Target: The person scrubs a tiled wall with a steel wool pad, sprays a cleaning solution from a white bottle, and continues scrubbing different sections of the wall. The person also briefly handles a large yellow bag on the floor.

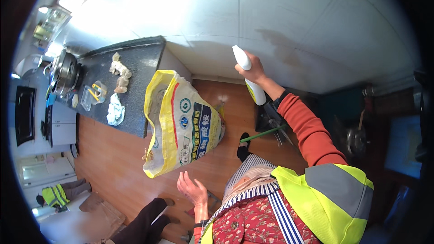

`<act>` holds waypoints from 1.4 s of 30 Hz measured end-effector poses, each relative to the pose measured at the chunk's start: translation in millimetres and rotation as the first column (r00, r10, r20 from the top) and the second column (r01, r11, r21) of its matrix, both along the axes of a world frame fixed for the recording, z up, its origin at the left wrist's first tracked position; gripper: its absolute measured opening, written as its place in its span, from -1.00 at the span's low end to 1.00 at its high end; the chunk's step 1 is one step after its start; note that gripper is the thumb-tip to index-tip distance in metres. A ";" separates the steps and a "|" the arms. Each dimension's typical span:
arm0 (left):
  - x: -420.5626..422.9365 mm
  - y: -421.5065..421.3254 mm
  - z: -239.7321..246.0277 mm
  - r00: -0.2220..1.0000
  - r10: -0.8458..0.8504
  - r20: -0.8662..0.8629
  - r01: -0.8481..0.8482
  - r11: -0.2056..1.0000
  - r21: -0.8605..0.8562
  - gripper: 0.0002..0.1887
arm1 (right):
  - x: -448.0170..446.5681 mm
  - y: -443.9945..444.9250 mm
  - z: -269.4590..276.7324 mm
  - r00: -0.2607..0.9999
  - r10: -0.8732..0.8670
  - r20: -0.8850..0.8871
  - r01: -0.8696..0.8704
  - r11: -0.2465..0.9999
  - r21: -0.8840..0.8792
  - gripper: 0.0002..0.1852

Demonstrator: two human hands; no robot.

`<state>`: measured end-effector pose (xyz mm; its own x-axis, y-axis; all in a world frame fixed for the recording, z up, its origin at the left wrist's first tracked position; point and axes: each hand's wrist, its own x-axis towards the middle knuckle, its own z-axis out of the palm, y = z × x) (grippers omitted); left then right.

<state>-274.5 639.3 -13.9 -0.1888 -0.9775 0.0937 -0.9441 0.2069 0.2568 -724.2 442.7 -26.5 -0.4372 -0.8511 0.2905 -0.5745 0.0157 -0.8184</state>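
Observation:
My right hand (252, 67) grips a white spray bottle (257, 93) by its neck, just in front of the pale tiled wall. Low in front of me, my left hand (193, 187) is held up with its fingers apart and nothing in it. Between the left hand and the counter stands a large woven sack (186, 122), white with yellow edges and printed writing, its mouth gaping toward the counter. A green stick (264, 133) slants over the floor near my foot.
A dark stone counter (139, 61) holds a crumpled light cloth (116, 110), stained gloves or rags (120, 73), a plastic tub (98, 92) and a steel pot (64, 71). Dark-trousered legs (145, 222) are close at the lower left. Farther off is a person in a yellow vest (54, 195).

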 end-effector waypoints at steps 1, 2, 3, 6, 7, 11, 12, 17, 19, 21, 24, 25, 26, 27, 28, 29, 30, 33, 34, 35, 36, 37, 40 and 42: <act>1.8 2.1 -2.9 1.000 -0.005 -0.002 0.005 1.000 0.027 -0.40 | -11.0 11.7 -4.8 1.000 -0.023 0.008 0.023 0.999 0.022 -0.64; 3.8 4.1 -5.8 1.000 -0.014 0.001 0.014 0.999 0.037 -0.40 | -20.8 24.0 -9.2 0.998 -0.061 -0.002 0.061 0.998 0.013 -0.63; 5.8 5.3 -8.6 1.000 -0.023 0.005 0.022 0.999 0.045 -0.40 | -30.6 34.4 -12.3 0.993 -0.114 0.016 0.112 0.990 0.080 -0.62; 10.4 7.5 -16.2 0.999 -0.046 0.009 0.046 0.996 0.077 -0.42 | -51.1 64.9 -16.7 0.983 -0.181 -0.037 0.184 0.972 0.149 -0.62; 11.0 7.8 -18.4 0.998 -0.055 0.011 0.054 0.995 0.089 -0.43 | -55.6 73.8 -16.5 0.983 -0.177 -0.049 0.183 0.969 0.164 -0.62; 8.6 9.1 -25.0 0.995 -0.097 0.012 0.095 0.989 0.110 -0.46 | -60.5 100.5 -11.9 0.983 -0.172 -0.066 0.181 0.970 0.163 -0.62; 7.2 9.9 -26.2 0.993 -0.113 0.011 0.111 0.988 0.110 -0.47 | -59.1 103.9 -10.7 0.987 -0.144 -0.074 0.154 0.977 0.149 -0.63; 1.5 16.3 -30.0 0.985 -0.170 -0.018 0.171 0.979 0.114 -0.51 | -43.2 100.2 -11.1 0.994 0.003 -0.108 0.014 0.987 0.159 -0.66; 1.2 19.6 -30.7 0.984 -0.176 -0.014 0.176 0.976 0.129 -0.52 | -34.4 92.6 -13.7 0.992 0.045 -0.114 -0.031 0.992 0.122 -0.65; 2.6 23.1 -31.0 0.984 -0.179 -0.010 0.179 0.975 0.132 -0.52 | -24.6 86.2 -16.4 0.995 0.085 -0.055 -0.078 0.991 0.110 -0.63; 6.5 27.8 -31.3 0.983 -0.183 -0.001 0.182 0.975 0.126 -0.52 | -9.3 82.8 -18.8 0.988 0.156 -0.011 -0.155 0.987 0.051 -0.66; 7.8 29.2 -31.4 0.982 -0.187 -0.001 0.186 0.975 0.122 -0.52 | -5.2 85.2 -19.1 0.989 0.145 -0.022 -0.144 0.988 0.065 -0.67; 9.0 30.4 -31.5 0.982 -0.189 0.001 0.188 0.974 0.124 -0.52 | -2.1 87.7 -19.0 0.991 0.133 -0.016 -0.131 0.987 0.097 -0.70; 10.1 31.4 -31.7 0.981 -0.192 0.002 0.190 0.974 0.126 -0.52 | -0.2 93.4 -18.9 0.994 0.104 -0.013 -0.102 0.989 0.106 -0.71; 10.8 32.4 -31.8 0.981 -0.194 0.009 0.191 0.973 0.128 -0.52 | -0.8 99.7 -18.7 0.999 0.036 -0.019 -0.034 0.992 0.124 -0.69; 11.2 32.7 -32.3 0.980 -0.197 -0.002 0.195 0.972 0.131 -0.52 | -2.7 108.1 -18.9 1.000 -0.008 -0.019 0.010 0.991 0.132 -0.67; 11.0 33.0 -32.8 0.980 -0.199 -0.008 0.199 0.971 0.135 -0.52 | -7.4 118.6 -19.3 0.998 -0.065 0.019 0.062 0.990 0.128 -0.66; 8.7 32.4 -34.6 0.975 -0.223 -0.023 0.224 0.965 0.135 -0.51 | -30.4 157.5 -23.1 0.969 -0.240 0.050 0.241 0.971 0.002 -0.59; 7.6 31.8 -35.1 0.973 -0.229 -0.025 0.231 0.964 0.132 -0.51 | -40.2 172.1 -24.8 0.956 -0.282 0.086 0.280 0.959 0.030 -0.60; 6.1 31.2 -35.6 0.971 -0.239 -0.031 0.241 0.961 0.134 -0.51 | -50.7 186.9 -26.3 0.940 -0.316 0.130 0.313 0.949 0.044 -0.61; 4.7 30.3 -36.1 0.969 -0.245 -0.036 0.248 0.959 0.136 -0.51 | -59.6 200.0 -27.9 0.922 -0.355 0.153 0.358 0.934 0.003 -0.64; 2.9 29.5 -36.6 0.970 -0.243 -0.032 0.245 0.957 0.157 -0.51 | -68.3 212.9 -28.8 0.902 -0.397 0.169 0.405 0.914 -0.014 -0.67; -2.7 26.0 -38.0 0.953 -0.297 -0.060 0.303 0.945 0.126 -0.52 | -91.0 245.2 -24.2 0.841 -0.521 0.147 0.526 0.850 0.004 -0.71; -6.6 23.7 -38.9 0.942 -0.330 -0.062 0.335 0.934 0.122 -0.52 | -101.0 262.4 -14.4 0.797 -0.583 0.158 0.587 0.809 0.027 -0.73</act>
<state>-281.1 663.0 -52.9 -0.5035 -0.8639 -0.0147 -0.8156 0.4696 0.3381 -825.3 705.1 -40.9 -0.8896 -0.4130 0.1950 -0.3313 0.2896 -0.8980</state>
